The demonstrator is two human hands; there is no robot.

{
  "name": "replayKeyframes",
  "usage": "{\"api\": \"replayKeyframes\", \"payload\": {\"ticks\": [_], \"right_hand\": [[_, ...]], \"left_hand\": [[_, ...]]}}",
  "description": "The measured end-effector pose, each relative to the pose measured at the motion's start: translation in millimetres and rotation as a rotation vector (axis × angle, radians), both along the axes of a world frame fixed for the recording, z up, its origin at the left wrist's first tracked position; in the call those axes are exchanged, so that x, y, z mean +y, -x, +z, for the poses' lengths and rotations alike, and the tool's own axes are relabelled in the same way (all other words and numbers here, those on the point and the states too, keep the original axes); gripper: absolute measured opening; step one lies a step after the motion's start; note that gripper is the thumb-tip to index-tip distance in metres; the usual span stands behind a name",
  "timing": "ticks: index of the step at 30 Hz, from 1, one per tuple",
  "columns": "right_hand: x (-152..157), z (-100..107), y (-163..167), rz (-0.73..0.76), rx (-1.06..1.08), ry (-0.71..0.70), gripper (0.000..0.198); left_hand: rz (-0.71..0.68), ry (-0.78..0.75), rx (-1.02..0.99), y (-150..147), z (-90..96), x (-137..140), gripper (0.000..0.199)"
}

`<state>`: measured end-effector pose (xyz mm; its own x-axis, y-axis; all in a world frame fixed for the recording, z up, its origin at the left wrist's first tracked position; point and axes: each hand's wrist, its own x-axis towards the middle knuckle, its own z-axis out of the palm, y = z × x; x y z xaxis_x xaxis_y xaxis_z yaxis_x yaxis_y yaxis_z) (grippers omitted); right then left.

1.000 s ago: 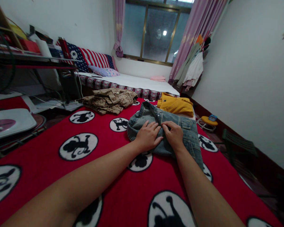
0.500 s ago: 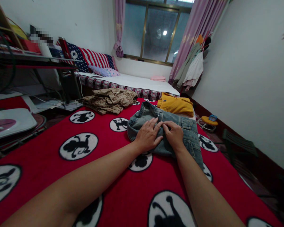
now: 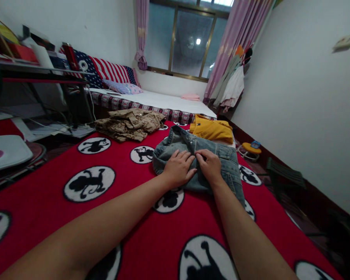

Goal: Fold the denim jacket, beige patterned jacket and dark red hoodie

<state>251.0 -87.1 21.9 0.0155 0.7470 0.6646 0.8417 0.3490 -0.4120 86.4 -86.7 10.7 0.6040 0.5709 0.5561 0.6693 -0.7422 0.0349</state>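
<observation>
A blue-grey denim jacket (image 3: 231, 165), with small buttons and pocket flaps, lies folded on the red blanket (image 3: 140, 237). My left hand (image 3: 178, 168) rests palm down on its left part, fingers stretched out over the cloth. Close beside it, my right hand (image 3: 209, 165) has thumb and index finger pinched on the jacket's front edge, near the buttons. The fingertips of both hands almost meet. Part of the cloth beneath them is hidden.
Behind the jacket lies folded yellow clothing (image 3: 212, 129). A crumpled brown patterned garment (image 3: 131, 124) is at the far left of the blanket. A white-topped bed (image 3: 163, 100) stands beyond. A desk (image 3: 41, 72) is at left; a small yellow stool (image 3: 251, 148) is at right.
The view has shifted slightly, so the scene sits a little further left. My left fingers have slid slightly back toward me on the denim; my right hand keeps its pinch.
</observation>
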Motion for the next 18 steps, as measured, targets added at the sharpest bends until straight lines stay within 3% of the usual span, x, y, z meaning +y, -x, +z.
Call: {"api": "replayKeyframes", "payload": {"ticks": [5,10,12,15,18], "right_hand": [[-1,24,-5,0.003,0.051,-0.045,0.019],[-9,53,-21,-0.254,0.077,-0.28,0.03],[-8,45,-28,-0.357,0.008,-0.188,0.034],[-3,18,-38,-0.401,-0.119,0.121,0.032],[3,0,-46,-0.406,-0.155,0.206,0.032]], "left_hand": [[0.11,0.044,-0.031,1,-0.2,3,0.061],[0.127,0.219,0.018,8,12.6,9,0.072],[0.088,0.258,0.003,13,19.5,16,0.067],[0.036,0.328,-0.112,26,24.8,32,0.056],[0.166,0.304,-0.263,48,19.6,54,0.046]]}}
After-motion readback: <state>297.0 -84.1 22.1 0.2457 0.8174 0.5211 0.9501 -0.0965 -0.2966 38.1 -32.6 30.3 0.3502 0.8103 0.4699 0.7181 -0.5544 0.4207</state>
